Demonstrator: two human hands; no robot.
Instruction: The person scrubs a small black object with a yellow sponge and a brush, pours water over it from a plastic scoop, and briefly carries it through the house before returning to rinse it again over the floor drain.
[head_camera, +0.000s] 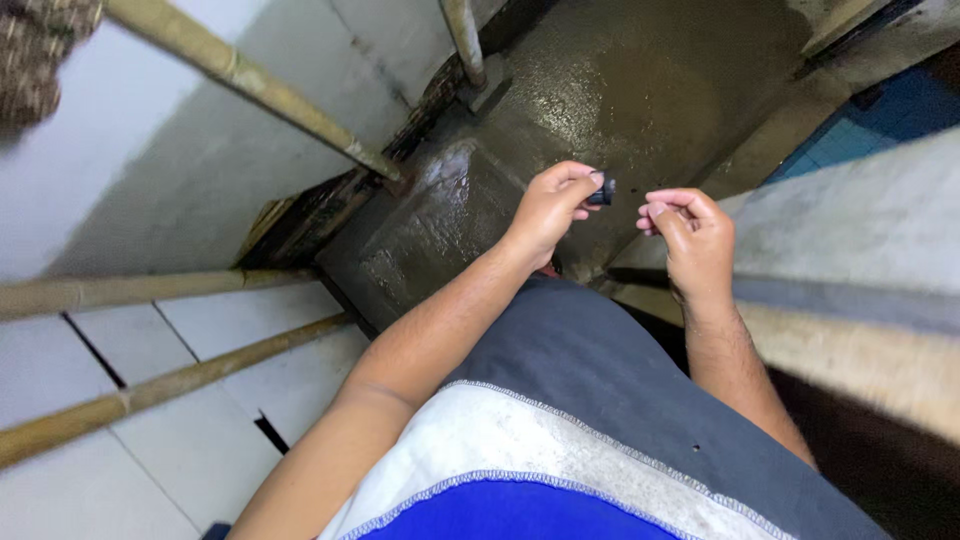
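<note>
My left hand (552, 205) is raised in front of me and pinches a small black cylindrical piece (601, 192) between thumb and fingertips. My right hand (690, 235) hovers just to the right of it, fingers curled and pinched together; I cannot make out anything in them. The two hands are a few centimetres apart, above wet grey concrete (620, 90). My grey, white and blue shirt fills the lower middle of the view.
Several bamboo poles (250, 80) slant across the left side over white tiled surfaces (180, 170). Another pole (465, 40) stands at the top centre. A grey concrete ledge (860, 220) runs along the right, with blue tiles (880, 120) beyond it.
</note>
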